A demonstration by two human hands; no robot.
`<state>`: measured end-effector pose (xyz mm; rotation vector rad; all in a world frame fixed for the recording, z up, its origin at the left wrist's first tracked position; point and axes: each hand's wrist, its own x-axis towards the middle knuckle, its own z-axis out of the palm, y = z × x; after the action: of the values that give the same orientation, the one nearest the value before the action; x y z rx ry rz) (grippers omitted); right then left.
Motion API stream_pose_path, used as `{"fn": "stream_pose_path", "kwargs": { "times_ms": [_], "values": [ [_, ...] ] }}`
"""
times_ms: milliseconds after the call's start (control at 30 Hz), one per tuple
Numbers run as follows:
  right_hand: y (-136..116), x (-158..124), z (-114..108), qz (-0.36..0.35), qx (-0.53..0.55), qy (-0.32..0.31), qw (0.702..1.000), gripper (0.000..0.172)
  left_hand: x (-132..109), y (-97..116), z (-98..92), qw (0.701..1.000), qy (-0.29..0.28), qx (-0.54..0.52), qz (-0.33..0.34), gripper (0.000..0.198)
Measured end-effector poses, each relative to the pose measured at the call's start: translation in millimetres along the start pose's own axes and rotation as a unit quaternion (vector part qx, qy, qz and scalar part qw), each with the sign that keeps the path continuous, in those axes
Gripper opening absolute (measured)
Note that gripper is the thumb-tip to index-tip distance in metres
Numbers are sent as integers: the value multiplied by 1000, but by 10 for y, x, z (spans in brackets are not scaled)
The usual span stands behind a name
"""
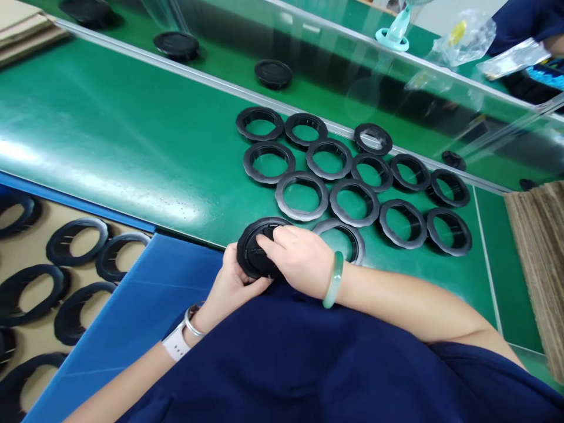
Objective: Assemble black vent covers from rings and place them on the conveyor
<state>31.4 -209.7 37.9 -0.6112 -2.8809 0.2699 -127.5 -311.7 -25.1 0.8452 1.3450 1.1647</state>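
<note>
A round black plastic part (pixel 255 254) with a closed, recessed face is held close against my body, over the near edge of the green table (pixel 132 147). My left hand (pixel 238 279) grips its rim from the left and below, thumb at the near side. My right hand (pixel 299 258) lies over its right side, fingers bent onto the face and edge; the fingertips are partly hidden. Just behind the right wrist, one black ring (pixel 360 249) is partly covered. Several more open black rings (pixel 302 215) lie in loose rows beyond my hands.
Past a metal rail (pixel 211 82), several black round parts (pixel 273 74) rest on a green strip. Cardboard sheets (pixel 30 35) lie far left; a brown stack (pixel 535 264) stands right. A blue surface (pixel 171 282) borders a tray of rings (pixel 77 258). Another person's sleeve (pixel 524 23) shows top right.
</note>
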Motion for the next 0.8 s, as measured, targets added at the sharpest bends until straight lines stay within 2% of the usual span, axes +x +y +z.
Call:
{"fn": "stream_pose_path", "kwargs": {
  "times_ms": [67,167,233,267,333,400,433,500,600,667,733,800],
  "values": [
    [-58,-6,41,12,-13,6,1000,28,-6,0,8,1000,0,-4,-2,70],
    [-103,-12,84,23,-26,11,999,24,-6,-24,16,1000,-5,-7,0,74],
    [-99,-22,70,6,-16,30,999,21,-9,-34,17,1000,-8,-11,6,77],
    [-89,-31,45,-8,2,58,998,20,-14,-31,18,1000,-5,-12,16,77],
    [-55,-57,-37,-16,57,154,986,20,-31,-6,20,999,19,-7,47,74],
    [-10,-81,-135,25,125,256,958,23,-49,32,25,994,58,8,87,72],
    [15,-90,-178,57,162,283,944,26,-57,49,29,992,74,16,105,72],
    [66,-95,-227,112,254,267,923,29,-64,73,38,989,76,27,123,75],
    [126,-76,-190,167,373,199,891,14,-62,96,63,993,38,30,110,86],
    [147,-54,-124,194,397,197,875,9,-56,125,88,994,9,19,103,92],
    [155,-29,-71,206,399,216,867,15,-55,168,107,993,1,16,114,84],
    [153,-11,-58,218,399,228,861,20,-71,215,102,991,31,46,124,67]
  ]
}}
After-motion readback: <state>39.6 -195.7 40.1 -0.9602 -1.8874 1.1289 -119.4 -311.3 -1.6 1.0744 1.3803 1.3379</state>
